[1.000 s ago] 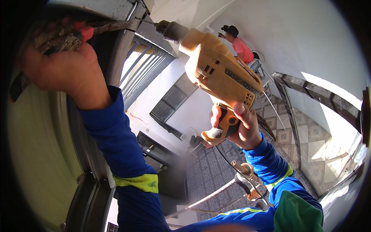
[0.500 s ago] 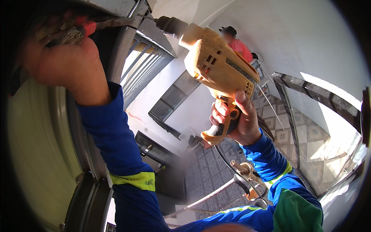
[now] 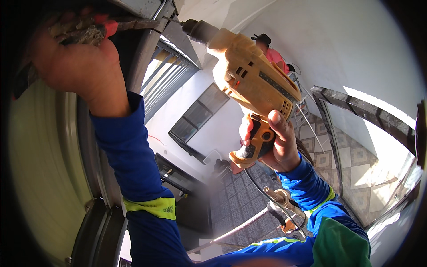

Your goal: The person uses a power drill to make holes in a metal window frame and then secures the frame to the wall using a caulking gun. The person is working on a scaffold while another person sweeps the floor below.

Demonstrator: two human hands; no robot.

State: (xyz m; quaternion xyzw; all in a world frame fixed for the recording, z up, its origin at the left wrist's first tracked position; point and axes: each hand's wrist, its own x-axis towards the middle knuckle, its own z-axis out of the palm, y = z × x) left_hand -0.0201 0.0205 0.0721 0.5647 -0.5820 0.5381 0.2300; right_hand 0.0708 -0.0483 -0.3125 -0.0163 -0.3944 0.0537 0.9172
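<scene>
Hard daylight fills the scene, bright on the white wall and on the top of the yellow drill, with glare washing out the lower right. The left hand is lit from the right, its upper edge falling into deep shadow. The fisheye lens bends straight lines and blackens the corners; the left side is soft and hazy.
</scene>
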